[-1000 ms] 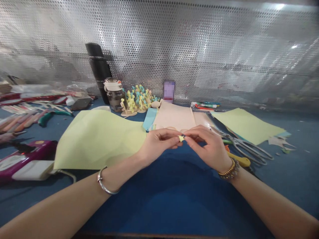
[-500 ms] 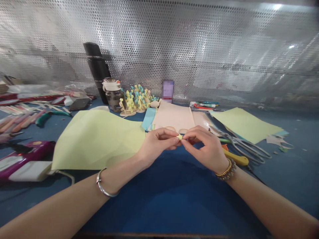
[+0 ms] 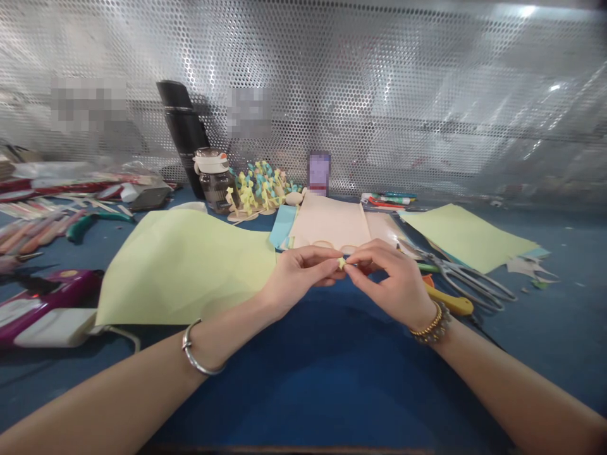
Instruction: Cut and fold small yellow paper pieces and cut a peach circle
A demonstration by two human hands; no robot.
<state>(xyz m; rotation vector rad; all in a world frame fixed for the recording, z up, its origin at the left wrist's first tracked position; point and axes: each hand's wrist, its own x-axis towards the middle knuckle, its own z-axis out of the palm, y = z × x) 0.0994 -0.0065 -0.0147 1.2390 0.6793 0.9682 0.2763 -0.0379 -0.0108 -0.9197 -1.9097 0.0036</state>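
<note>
Between my fingertips is a tiny pale-yellow star (image 3: 342, 263), apparently of paper. My left hand (image 3: 303, 275) pinches it from the left with thumb and forefinger. From the other side my right hand (image 3: 389, 275) closes thumb and forefinger on it. Both hands are above the blue table, just in front of a pale pink sheet (image 3: 332, 221). Under and behind my left forearm lies a large yellow-green sheet (image 3: 190, 272). Close to my right hand are large scissors (image 3: 469, 278) and a yellow-handled tool (image 3: 450, 299).
Behind stand a black flask (image 3: 183, 133), a lidded bottle (image 3: 215, 180) and a cluster of small yellow and blue stars (image 3: 260, 189). To the left are a purple device (image 3: 71, 287) and a white block (image 3: 57, 327). More green sheets (image 3: 469, 237) lie right. A perforated metal panel (image 3: 427, 95) closes the back.
The small star sits slightly differently between the fingertips, with more of its points showing. Both hands have otherwise barely moved.
</note>
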